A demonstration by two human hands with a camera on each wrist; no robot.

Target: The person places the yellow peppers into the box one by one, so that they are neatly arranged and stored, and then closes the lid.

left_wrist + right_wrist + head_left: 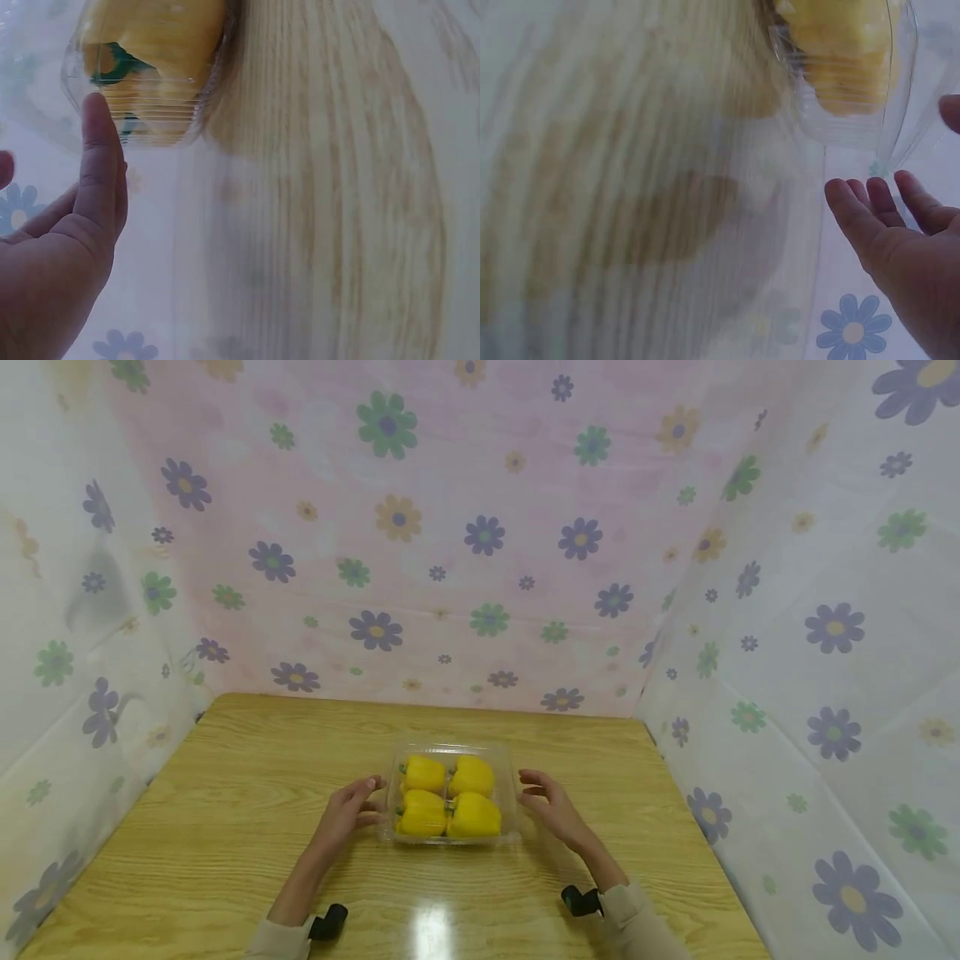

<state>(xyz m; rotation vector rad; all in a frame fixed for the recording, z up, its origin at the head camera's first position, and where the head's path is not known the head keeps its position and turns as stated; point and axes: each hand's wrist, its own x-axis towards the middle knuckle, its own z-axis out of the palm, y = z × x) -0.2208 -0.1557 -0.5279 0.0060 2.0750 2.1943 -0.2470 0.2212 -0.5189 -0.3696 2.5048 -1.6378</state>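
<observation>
A clear plastic clamshell container sits on the table with several yellow bell peppers inside, their green stems pointing left. My left hand is at the container's left side, fingers extended, fingertips right at its wall in the head view. In the left wrist view the left hand's fingers overlap the container's ridged side. On the other side my right hand has its fingers extended toward the container. The right wrist view shows a small gap between the right fingertips and the container wall.
The wood-grain table extends around the container on all sides. Behind it hangs a pink flower-print sheet, and white flower-print sheets stand at left and right. A black wrist camera is strapped near each sleeve.
</observation>
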